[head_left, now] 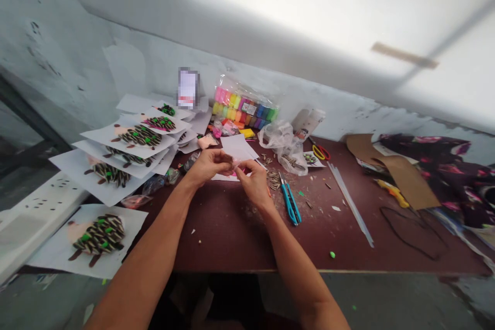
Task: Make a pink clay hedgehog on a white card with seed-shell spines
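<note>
Over the maroon worktop (224,237), left hand (209,165) and right hand (253,183) are pinching a small pink clay scrap (235,165) together, near a blue-handled tool (289,200).

Pink bit (235,165), prob. clay, btwn fingertips (240,169)

Matt maroon tabletop (232,237), smooth white paper sheets (73,180), and a glossy, crinkled clear plastic bag (280,147)

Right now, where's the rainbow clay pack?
In the head view, the clear bag of rainbow-coloured modelling clay sits at the far edge of the dark red table against the wall, left of a crumpled clear plastic bag.
</note>
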Available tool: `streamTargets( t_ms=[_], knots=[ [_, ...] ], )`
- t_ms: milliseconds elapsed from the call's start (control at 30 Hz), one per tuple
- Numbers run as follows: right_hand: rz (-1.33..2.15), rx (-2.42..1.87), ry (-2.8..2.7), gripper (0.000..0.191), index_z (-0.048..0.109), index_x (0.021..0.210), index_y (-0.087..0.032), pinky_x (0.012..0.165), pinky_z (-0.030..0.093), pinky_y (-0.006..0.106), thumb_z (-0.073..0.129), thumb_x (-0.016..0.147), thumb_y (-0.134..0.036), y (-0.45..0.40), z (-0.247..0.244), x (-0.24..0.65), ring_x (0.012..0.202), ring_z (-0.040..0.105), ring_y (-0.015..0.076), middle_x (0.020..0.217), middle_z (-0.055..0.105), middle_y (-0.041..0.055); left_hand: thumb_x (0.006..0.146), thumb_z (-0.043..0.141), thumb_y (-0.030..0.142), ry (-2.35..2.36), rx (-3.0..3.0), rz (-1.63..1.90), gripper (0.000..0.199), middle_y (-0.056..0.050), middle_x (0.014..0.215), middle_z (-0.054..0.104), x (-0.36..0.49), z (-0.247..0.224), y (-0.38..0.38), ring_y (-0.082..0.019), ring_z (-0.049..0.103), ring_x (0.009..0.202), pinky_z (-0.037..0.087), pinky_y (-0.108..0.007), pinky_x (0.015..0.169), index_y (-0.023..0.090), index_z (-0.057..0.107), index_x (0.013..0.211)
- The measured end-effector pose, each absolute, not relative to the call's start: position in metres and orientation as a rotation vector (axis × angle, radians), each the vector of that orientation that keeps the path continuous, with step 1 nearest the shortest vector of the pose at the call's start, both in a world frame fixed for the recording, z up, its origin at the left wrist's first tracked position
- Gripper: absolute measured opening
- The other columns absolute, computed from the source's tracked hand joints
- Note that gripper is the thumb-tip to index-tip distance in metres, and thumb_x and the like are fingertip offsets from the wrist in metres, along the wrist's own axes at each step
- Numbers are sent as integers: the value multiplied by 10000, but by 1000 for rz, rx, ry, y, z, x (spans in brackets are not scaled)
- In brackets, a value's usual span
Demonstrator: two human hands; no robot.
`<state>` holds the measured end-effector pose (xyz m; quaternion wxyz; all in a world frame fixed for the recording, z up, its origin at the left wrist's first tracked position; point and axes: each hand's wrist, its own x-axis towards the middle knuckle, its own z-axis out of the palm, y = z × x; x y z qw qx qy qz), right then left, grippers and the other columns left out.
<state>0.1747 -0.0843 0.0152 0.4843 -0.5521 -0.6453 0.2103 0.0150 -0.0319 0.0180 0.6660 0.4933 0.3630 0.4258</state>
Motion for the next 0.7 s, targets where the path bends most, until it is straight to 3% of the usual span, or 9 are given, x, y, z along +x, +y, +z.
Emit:
streamTargets(
  t_ms=[300,500,633,700],
  knots=[
    [422,-1277,-1575,60,652,781,-219,673,444,265,619,822,-192,-86,12,171,686,527,143,766,628,-13,542,848,156,766,1148,949,307,7,719,704,14,15,-30,-139,686,677,604,-290,684,132,639,766],
    [427,-1292,-1514,41,657,814,-219,722,462,277,633,837,-244,-87,13,169,725,552,149,820,648,-2,569,867,228,729,1130,928,313,-24,785,734,11,24,-34,-155,707,743,618,-307,756,124,694,808],
    [588,-1279,-1475,120,676,916,-215,710,472,274,601,862,-292,-88,12,169,702,563,148,807,655,-7,601,884,292,767,1120,919,345,-46,787,745,10,25,-34,-170,718,702,635,-325,713,122,702,840],
    [616,-1304,-1438,104,660,878,-212,682,466,263,600,854,-293,-87,11,169,682,544,144,762,639,-15,591,895,289,799,1113,939,359,-47,776,743,10,23,-32,-169,718,669,643,-328,698,119,688,831]
  ],
)
